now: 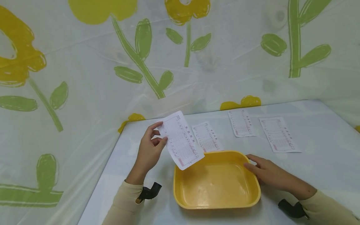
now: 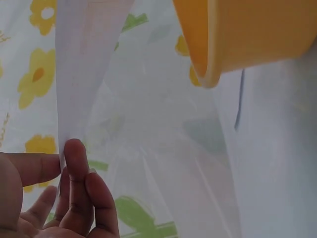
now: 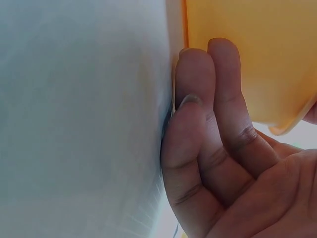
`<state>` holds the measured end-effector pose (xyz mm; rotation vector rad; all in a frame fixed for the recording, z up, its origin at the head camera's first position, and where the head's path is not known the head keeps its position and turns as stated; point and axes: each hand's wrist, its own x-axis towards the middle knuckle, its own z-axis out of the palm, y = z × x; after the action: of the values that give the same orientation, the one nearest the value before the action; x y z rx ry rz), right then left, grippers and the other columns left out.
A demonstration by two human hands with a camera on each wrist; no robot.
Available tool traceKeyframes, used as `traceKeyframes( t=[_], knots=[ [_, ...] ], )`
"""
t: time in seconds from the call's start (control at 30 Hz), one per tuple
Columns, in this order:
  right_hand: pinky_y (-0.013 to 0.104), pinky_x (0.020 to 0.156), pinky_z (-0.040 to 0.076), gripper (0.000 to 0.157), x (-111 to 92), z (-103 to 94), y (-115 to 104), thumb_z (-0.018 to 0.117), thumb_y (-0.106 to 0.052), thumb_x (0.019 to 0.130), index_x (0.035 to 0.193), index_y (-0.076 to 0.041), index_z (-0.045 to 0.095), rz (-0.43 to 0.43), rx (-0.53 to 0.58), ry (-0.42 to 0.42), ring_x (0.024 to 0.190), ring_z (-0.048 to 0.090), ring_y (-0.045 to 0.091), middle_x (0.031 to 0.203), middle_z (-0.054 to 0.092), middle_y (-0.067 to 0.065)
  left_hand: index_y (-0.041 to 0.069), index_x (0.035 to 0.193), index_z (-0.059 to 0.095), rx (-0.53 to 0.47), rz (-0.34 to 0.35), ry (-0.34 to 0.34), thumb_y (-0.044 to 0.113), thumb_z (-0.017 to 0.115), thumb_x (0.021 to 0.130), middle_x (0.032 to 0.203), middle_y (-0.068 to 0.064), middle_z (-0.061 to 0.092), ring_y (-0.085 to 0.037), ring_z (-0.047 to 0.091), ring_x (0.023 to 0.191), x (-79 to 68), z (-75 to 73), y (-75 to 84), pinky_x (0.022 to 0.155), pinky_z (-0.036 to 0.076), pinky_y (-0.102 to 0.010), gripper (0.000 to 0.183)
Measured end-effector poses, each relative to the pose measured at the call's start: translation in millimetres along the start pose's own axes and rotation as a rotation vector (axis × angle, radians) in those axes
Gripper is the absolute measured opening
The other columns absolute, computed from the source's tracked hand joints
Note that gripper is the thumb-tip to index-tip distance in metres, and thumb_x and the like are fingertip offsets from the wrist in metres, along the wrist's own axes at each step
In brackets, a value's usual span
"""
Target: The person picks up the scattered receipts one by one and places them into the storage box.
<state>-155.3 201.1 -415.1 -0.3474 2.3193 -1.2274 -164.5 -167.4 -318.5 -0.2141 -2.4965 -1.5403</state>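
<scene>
My left hand (image 1: 149, 151) pinches a white printed receipt (image 1: 180, 140) by its left edge. The slip tilts above the back left corner of a yellow plastic basin (image 1: 216, 187). In the left wrist view, thumb and fingers of the left hand (image 2: 74, 193) meet on the edge of the receipt (image 2: 81, 64). My right hand (image 1: 270, 173) grips the basin's right side, thumb at the rim. From the right wrist, curled fingers of that hand (image 3: 213, 134) lie low against the outside of the basin (image 3: 267, 59), near the table. Nothing lies inside the basin.
Three similar receipts lie on the white table (image 1: 312, 131) behind the basin: one left (image 1: 207, 136), one in the middle (image 1: 241, 122), one right (image 1: 279, 134). A flower-patterned curtain (image 1: 92, 62) hangs along the back and left. Black wrist mounts (image 1: 150, 191) sit at both cuffs.
</scene>
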Motion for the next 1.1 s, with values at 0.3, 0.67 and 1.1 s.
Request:
traceKeyframes(
  t=[0.3, 0.67, 1.1],
  knots=[
    [0.029, 0.056, 0.047, 0.057, -1, 1.0, -6, 0.037, -0.046, 0.096, 0.139, -0.009, 0.032, 0.019, -0.014, 0.025, 0.065, 0.057, 0.017, 0.083, 0.062, 0.004, 0.033, 0.141, 0.021, -0.070, -0.031, -0.092, 0.006, 0.058, 0.088, 0.107, -0.011, 0.049, -0.023, 0.064, 0.072, -3.4, 12.2, -2.0, 0.056, 0.046, -0.020, 0.070],
    [0.027, 0.053, 0.045, 0.056, -3, 1.9, -8, 0.037, -0.045, 0.097, 0.138, -0.008, 0.033, 0.017, -0.020, 0.043, 0.062, 0.055, 0.016, 0.076, 0.059, 0.004, 0.033, 0.134, 0.033, -0.036, -0.045, -0.147, 0.009, 0.060, 0.085, 0.104, -0.005, 0.051, -0.017, 0.064, 0.070, -10.5, 30.8, -24.4, 0.057, 0.048, -0.024, 0.061],
    [0.028, 0.054, 0.046, 0.057, -4, 2.4, -8, 0.040, -0.045, 0.096, 0.140, -0.011, 0.031, 0.070, 0.004, 0.042, 0.063, 0.055, 0.017, 0.078, 0.060, 0.004, 0.029, 0.117, 0.049, 0.110, -0.028, -0.135, 0.021, 0.066, 0.085, 0.090, 0.000, 0.057, -0.008, 0.064, 0.071, -24.4, 45.6, -29.7, 0.065, 0.053, -0.021, 0.037]
  ],
)
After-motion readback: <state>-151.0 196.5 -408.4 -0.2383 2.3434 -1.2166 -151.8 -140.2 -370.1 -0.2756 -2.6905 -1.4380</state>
